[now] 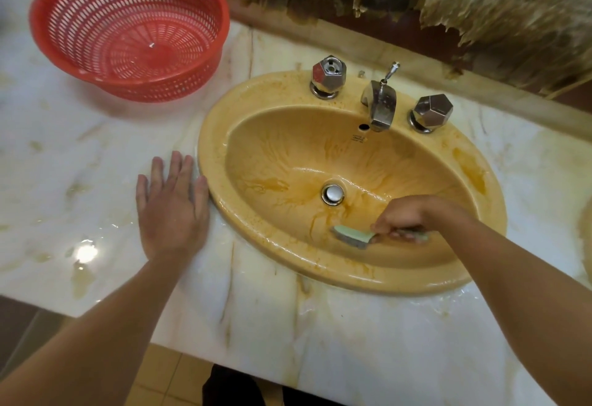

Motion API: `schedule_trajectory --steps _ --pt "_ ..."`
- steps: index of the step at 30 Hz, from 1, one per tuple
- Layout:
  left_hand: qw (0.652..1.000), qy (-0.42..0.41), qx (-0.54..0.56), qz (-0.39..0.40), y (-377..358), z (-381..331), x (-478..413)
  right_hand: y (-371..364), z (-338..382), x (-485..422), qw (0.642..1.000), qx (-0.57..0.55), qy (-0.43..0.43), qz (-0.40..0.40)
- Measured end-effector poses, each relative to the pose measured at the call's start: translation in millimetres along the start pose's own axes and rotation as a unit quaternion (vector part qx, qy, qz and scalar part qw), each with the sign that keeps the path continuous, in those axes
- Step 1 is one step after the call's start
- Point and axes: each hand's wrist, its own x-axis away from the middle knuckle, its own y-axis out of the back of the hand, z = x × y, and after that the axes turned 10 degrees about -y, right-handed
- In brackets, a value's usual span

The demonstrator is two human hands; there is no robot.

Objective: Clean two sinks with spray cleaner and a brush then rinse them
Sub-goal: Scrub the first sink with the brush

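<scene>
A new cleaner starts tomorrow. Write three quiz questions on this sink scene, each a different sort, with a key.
1. Which hand holds the green brush?
2. True or false: the left hand lies flat on the counter beside the yellow sink.
3. The red basket stands: A) in the sink B) on the counter C) on the floor.
Key: 1 right hand; 2 true; 3 B.
</scene>
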Motion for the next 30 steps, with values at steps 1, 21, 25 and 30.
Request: schedule_trajectory --steps 1,21,25,30 --pt "1.0 -0.001 -0.001 0.0 -0.3 0.2 -0.5 -1.2 0.1 -2.3 1.0 -0.004 0.005 0.001" --pt "1.0 0.003 0.002 -0.004 0.4 -0.2 -0.1 -9.1 27.9 -3.1 0.994 -0.045 0.034 0.097" --pt "1.0 0.005 0.002 -0.003 -0.1 0.1 -0.2 -11.4 28.5 -11.7 0.998 -0.027 0.045 -0.031" --pt "1.0 0.006 0.005 -0.001 0.4 0.1 -0.4 -13.5 33.4 -3.6 0.995 -0.051 0.047 0.07"
